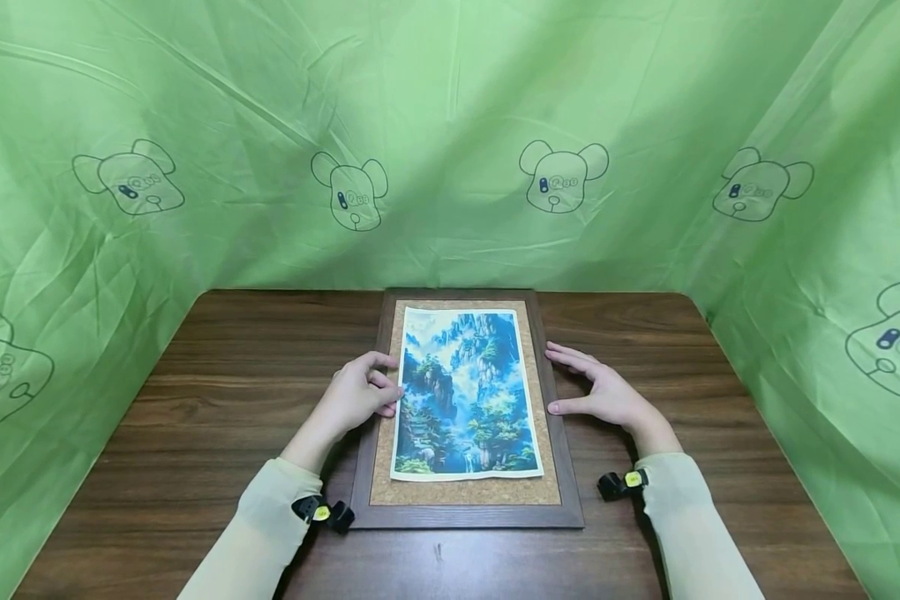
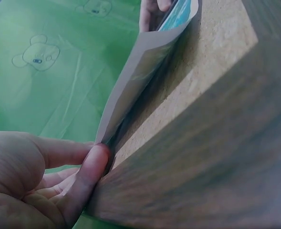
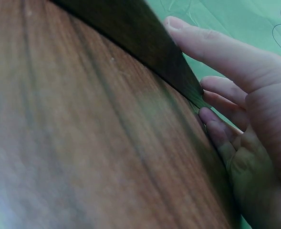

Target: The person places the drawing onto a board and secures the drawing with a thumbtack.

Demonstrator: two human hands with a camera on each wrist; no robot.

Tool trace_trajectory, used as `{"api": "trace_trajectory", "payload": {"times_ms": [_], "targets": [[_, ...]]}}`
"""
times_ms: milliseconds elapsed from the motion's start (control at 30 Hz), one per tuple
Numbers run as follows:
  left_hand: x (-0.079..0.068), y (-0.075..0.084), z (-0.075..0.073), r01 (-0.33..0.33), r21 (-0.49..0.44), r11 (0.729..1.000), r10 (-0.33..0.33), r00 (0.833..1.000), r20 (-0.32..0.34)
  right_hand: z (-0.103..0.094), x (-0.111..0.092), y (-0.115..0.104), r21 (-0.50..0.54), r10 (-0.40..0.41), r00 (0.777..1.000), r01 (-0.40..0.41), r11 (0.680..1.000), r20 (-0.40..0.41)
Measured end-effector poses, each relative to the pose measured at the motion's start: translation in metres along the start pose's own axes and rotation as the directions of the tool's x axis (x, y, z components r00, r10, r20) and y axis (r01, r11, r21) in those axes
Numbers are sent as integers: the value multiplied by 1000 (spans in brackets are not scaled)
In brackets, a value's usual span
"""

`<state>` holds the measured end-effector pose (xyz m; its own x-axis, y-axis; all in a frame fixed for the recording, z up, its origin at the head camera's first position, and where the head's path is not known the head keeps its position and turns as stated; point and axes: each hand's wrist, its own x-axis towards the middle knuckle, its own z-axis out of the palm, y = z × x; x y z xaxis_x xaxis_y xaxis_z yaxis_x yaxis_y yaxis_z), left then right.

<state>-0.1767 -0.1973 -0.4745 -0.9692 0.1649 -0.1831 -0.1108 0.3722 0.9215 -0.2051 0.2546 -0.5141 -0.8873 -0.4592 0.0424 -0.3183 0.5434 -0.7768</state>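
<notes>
A blue landscape print with a white border lies on a cork board in a dark wooden frame, flat on the table. My left hand is at the print's left edge. In the left wrist view, the thumb and forefinger of that left hand pinch the edge of the print, which stands lifted off the cork. My right hand rests against the frame's right side, fingers extended. The right wrist view has the right hand's fingers beside the frame.
The brown wood-grain table extends on both sides of the frame. Behind it and at the sides hangs a green cloth printed with bear heads. A wrist camera is strapped to each sleeve.
</notes>
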Motion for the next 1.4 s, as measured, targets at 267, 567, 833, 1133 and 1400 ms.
{"api": "trace_trajectory", "payload": {"times_ms": [267, 567, 833, 1133, 1400], "targets": [[3, 1, 0, -6, -9, 1000, 6, 1000, 2, -3, 0, 0, -11, -5, 1000, 5, 1000, -7], [8, 1, -5, -45, -11, 999, 46, 998, 47, -6, 0, 0, -11, 1, 1000, -1, 1000, -10], [6, 1, -17, -128, 114, 985, 129, 992, 4, -5, -2, 0, -22, 12, 1000, -12, 1000, -23], [11, 6, -34, -324, 379, 867, 343, 939, 17, 2, -1, 0, 15, 17, 1000, -17, 1000, -2], [29, 6, -36, -403, 426, 810, 378, 914, 146, 0, -1, -2, 11, 15, 1000, -15, 1000, -5]]}}
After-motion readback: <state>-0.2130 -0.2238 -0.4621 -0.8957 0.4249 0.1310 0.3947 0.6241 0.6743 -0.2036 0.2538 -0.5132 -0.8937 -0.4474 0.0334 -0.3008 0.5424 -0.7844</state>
